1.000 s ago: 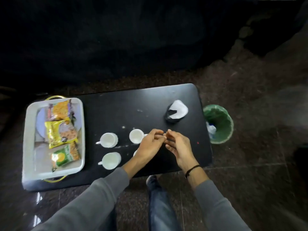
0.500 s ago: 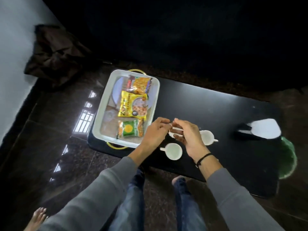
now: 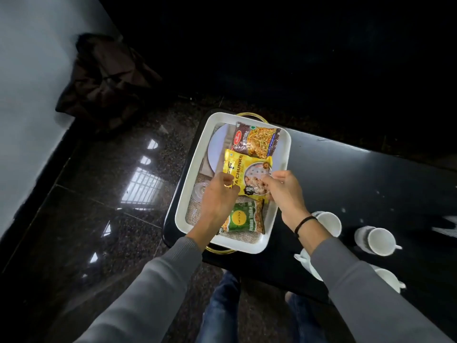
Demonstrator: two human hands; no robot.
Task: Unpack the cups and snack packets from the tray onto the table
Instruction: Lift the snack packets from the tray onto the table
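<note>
Both hands are over the white tray (image 3: 195, 169), which sits on the left end of the black table (image 3: 346, 174). Left hand (image 3: 217, 199) and right hand (image 3: 282, 191) each have the fingers curled at one side of the yellow snack packet (image 3: 243, 169), the left hand at its left edge and the right hand at its right edge; they seem to pinch it, but I cannot tell for sure if the grip is closed. This packet lies in the middle of the tray, between the brown mixture packet (image 3: 256, 139) at the far end and the green packet (image 3: 243, 219) at the near end. White cups (image 3: 376, 241) stand on the table to the right of the tray, partly hidden behind the right sleeve (image 3: 358, 288). A black band is around the right wrist
</note>
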